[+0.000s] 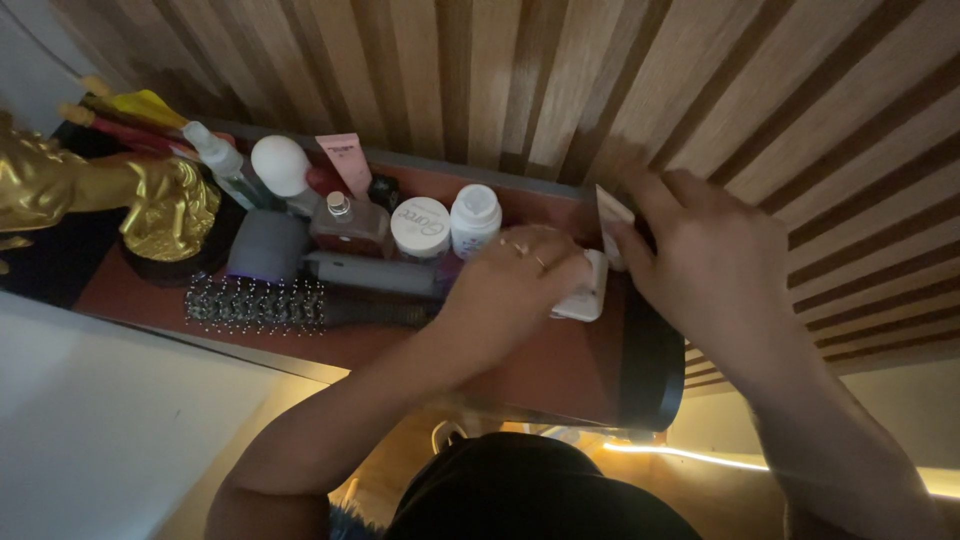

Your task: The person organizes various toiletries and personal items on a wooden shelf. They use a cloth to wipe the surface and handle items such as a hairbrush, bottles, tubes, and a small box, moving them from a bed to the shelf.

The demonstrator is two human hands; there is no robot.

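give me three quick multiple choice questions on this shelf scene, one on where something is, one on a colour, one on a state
1. Where does the hairbrush lie?
A. at the shelf's front edge, before the bottles
B. on the floor
C. in the right hand

2. What colour is the figurine at the left end?
A. blue
B. gold
C. white

3. What is the left hand doing?
A. hanging free in the air
B. gripping the hairbrush
C. resting on a small white object on the shelf

Answers: 1 A, the brush lies along the front, bottles behind it. 2 B, it shines gold. 3 C, the left hand's fingers lie on the white object while the right hand holds a white card.
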